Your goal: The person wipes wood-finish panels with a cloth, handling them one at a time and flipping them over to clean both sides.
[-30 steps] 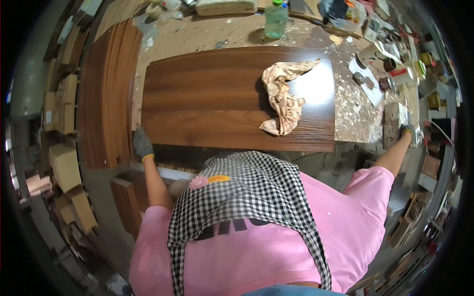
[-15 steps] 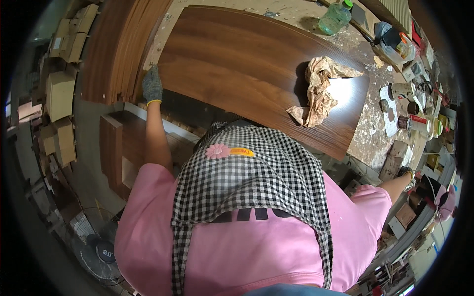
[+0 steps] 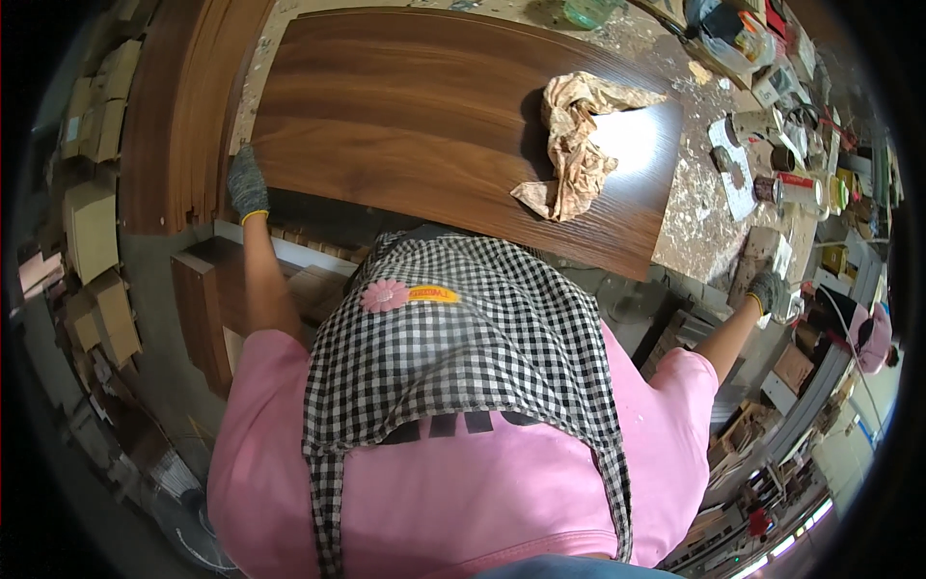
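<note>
My left hand (image 3: 248,183), in a grey knit glove with a yellow cuff, lies at the bench edge between a dark brown wood-grain panel (image 3: 405,106) and a stack of brown boards (image 3: 183,106). Its fingers look stretched out, and I see nothing held in it. Far to the right, my right hand (image 3: 767,291), gloved alike, is at the near end of a worn block (image 3: 757,253) by the bench edge. Its fingers are too small and hidden to read. A crumpled, stained tan cloth (image 3: 579,145) rests on the panel's right part.
On the paint-spattered bench (image 3: 690,232), a white paper (image 3: 733,169), small cans (image 3: 767,189) and a plastic bag (image 3: 738,39) sit at the right. A green-tinted bottle (image 3: 590,12) is at the far edge. Cardboard boxes (image 3: 92,227) stand at the left; a brown cabinet piece (image 3: 203,309) is below.
The view has shifted, so the panel and cloth appear farther left and higher. My right hand has come more into sight beside the block. My left hand stays by the panel's corner.
</note>
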{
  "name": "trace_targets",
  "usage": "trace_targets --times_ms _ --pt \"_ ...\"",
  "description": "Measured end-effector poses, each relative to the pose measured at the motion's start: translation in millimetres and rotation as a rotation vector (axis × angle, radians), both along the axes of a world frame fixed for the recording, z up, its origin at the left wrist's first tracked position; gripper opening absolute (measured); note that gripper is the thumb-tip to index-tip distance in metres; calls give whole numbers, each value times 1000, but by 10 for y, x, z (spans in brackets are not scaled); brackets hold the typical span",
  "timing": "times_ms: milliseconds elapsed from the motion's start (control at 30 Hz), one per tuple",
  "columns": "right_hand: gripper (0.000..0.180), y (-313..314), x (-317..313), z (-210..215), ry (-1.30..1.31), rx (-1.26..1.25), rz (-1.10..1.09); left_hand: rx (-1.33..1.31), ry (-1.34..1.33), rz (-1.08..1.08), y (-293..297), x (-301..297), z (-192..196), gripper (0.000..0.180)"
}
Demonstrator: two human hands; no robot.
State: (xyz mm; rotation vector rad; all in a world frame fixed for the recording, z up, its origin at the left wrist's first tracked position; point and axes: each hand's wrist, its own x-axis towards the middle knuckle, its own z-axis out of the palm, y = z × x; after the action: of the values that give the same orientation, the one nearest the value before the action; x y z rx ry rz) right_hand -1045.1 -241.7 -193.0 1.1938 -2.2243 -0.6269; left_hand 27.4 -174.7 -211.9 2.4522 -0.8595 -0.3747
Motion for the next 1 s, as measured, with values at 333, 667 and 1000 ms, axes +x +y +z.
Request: trace_targets --times_ms 333,667,1000 --pt "41 192 2142 349 -1471 -987 467 -24 37 54 80 42 -189 57" --pt "26 473 5408 450 -1357 -79 940 -190 175 131 -15 -302 -176 55" --pt "23 365 5165 298 -1552 -72 640 -274 272 179 -80 -690 -15 53"
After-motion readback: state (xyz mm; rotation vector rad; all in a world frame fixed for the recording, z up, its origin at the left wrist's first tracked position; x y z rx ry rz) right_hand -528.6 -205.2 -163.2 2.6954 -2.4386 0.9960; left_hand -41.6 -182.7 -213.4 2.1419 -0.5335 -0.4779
